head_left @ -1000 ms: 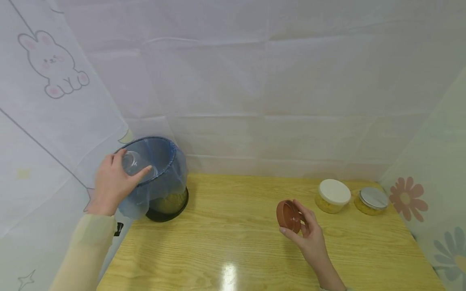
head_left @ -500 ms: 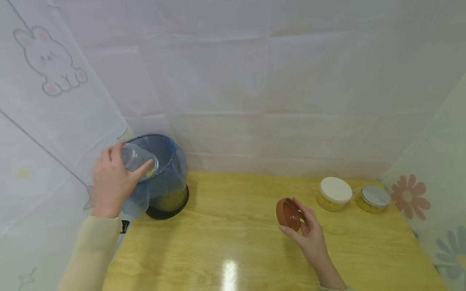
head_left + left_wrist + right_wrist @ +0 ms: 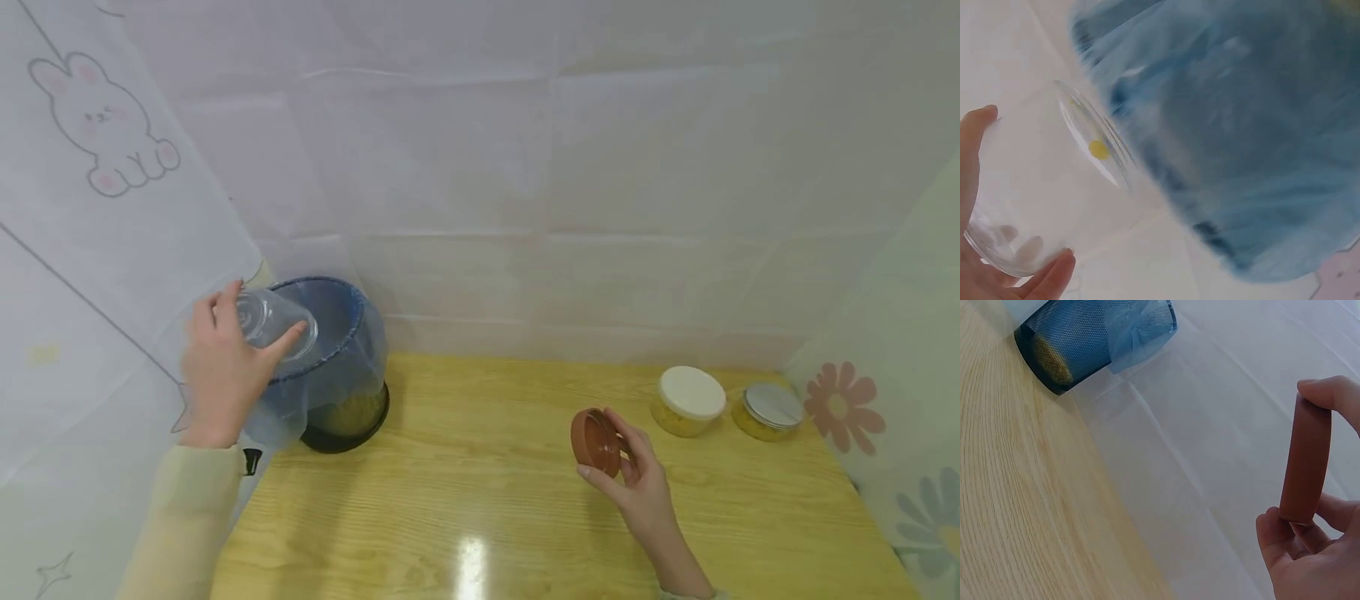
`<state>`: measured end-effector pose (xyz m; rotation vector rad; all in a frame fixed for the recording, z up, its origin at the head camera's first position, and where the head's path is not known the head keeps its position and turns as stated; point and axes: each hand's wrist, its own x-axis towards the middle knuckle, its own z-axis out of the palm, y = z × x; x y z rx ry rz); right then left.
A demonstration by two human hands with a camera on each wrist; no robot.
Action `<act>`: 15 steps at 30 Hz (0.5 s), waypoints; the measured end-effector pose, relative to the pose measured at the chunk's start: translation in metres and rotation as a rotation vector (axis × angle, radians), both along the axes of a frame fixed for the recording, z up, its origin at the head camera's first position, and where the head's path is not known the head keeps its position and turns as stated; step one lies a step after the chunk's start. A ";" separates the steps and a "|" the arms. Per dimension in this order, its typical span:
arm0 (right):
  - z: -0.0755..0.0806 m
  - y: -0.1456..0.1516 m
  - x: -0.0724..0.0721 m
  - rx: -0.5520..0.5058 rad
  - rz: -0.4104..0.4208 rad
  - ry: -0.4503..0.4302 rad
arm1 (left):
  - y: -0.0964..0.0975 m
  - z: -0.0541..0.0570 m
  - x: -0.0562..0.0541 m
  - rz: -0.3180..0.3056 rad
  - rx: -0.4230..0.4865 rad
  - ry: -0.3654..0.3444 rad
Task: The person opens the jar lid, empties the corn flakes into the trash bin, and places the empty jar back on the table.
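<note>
My left hand (image 3: 223, 375) grips a clear plastic jar (image 3: 264, 315), tilted with its mouth toward a bin lined with a blue bag (image 3: 347, 360). In the left wrist view a small yellow piece (image 3: 1099, 149) shows at the mouth of the jar, right beside the bag's rim. Thumb and fingers lie on opposite sides of the jar. Over the table to the right, my right hand (image 3: 647, 492) holds a reddish-brown screw lid (image 3: 596, 444) by its edge, its hollow side partly facing the camera. The right wrist view shows the lid (image 3: 1307, 461) edge-on.
At the table's back right stand a white-lidded tub (image 3: 690, 398) and a lower silver-lidded jar (image 3: 768, 410), both with yellow contents. The bin's dark mesh base (image 3: 347, 421) stands at the back left of the wooden table (image 3: 480, 467), against the sheeted wall.
My left hand has lifted the clear jar from within the bin's mouth and shifted it slightly left. Yellow bits near its mouth half a second ago no longer show in the head view. My right hand stays put.
</note>
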<state>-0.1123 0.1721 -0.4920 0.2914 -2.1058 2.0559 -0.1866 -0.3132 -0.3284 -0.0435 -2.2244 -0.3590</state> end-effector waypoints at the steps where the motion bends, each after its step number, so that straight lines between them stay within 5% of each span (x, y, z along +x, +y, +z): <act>1: 0.000 0.000 0.000 -0.001 0.000 -0.001 | -0.001 0.004 0.001 -0.004 0.012 0.028; 3: -0.001 0.001 0.000 -0.001 -0.003 -0.003 | -0.003 0.008 0.001 -0.013 0.036 0.062; 5: -0.001 0.001 0.000 0.000 -0.004 -0.005 | -0.005 0.009 0.000 -0.016 0.011 0.024; 10: 0.000 0.002 -0.001 0.003 -0.004 0.005 | -0.007 -0.003 -0.002 -0.003 -0.088 -0.200; 12: 0.000 0.003 -0.001 0.007 -0.008 0.010 | -0.007 -0.005 -0.003 0.001 -0.071 -0.199; 15: -0.001 0.004 -0.001 0.011 -0.018 0.008 | -0.005 -0.001 -0.003 -0.009 -0.027 -0.077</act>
